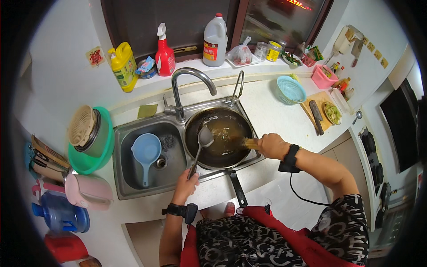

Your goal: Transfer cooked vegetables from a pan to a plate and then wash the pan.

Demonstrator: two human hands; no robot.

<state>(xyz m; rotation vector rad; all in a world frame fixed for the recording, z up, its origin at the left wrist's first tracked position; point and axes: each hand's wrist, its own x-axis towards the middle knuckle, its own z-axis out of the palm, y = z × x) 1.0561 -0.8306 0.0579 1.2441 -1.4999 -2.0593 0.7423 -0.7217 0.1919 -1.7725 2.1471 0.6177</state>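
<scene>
A dark wok (218, 160) with brownish water in it rests over the right-hand sink basin, its black handle (238, 188) pointing towards me. My left hand (185, 186) grips the handle of a metal ladle (205, 137), whose bowl is inside the wok at the left. In my right hand (273, 146) is a bamboo wok brush (250, 143); its bristle end is blurred over the right side of the wok. A light blue water dipper (146, 148) lies in the left basin (125, 173), beside a steel-wool scourer (167, 142) and the drain.
The chrome faucet (176, 90) arches behind the wok, with a smaller tap (238, 85) to its right. A cutting board (322, 98) with a cleaver (315, 111) and a bowl of chopped vegetables (332, 112) sits at right. At left stand a green basin (108, 143) and pink kettle (88, 192).
</scene>
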